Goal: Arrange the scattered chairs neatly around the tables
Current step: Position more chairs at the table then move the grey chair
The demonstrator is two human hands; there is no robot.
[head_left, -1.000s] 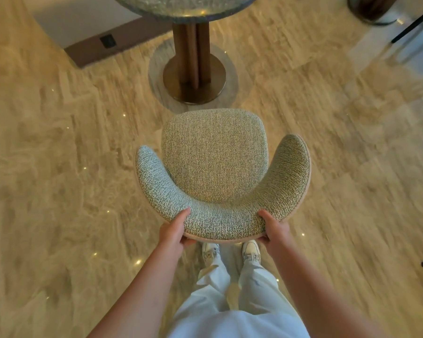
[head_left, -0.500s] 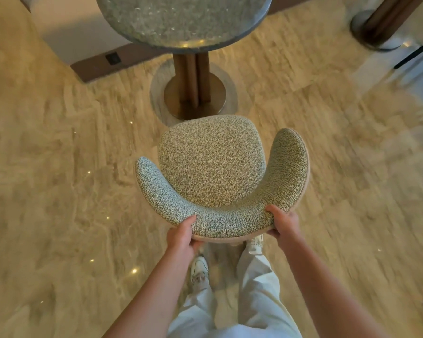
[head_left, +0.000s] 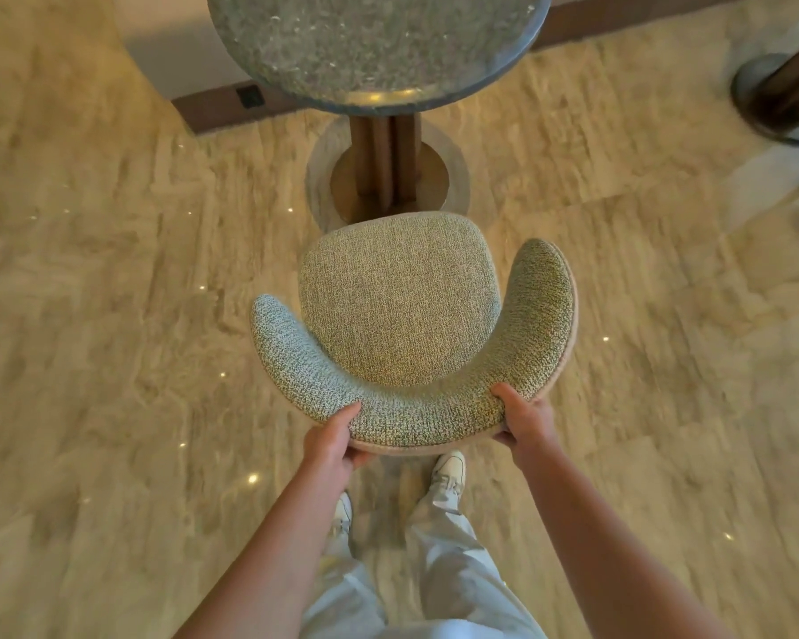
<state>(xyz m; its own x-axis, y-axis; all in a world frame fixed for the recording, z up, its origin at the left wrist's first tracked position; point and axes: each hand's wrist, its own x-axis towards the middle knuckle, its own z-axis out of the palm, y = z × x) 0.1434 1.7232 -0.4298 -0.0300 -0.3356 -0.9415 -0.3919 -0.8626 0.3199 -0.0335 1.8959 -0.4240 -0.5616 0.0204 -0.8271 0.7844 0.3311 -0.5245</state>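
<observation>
Both hands grip the curved backrest of an upholstered armchair (head_left: 400,315): the left hand (head_left: 331,442) holds it at about 7 o'clock, thumb on the fabric, and the right hand (head_left: 522,419) at about 5 o'clock. The chair sits mid-frame, its seat facing 12 o'clock toward a round stone-topped table (head_left: 374,43). The table's wooden pedestal (head_left: 384,163) and round metal base (head_left: 434,177) lie just beyond the seat's front edge. Another pedestal base (head_left: 776,103) stands at 2 o'clock, well apart. White sneakers (head_left: 448,472) stand on the marble floor (head_left: 111,315) behind the chair.
</observation>
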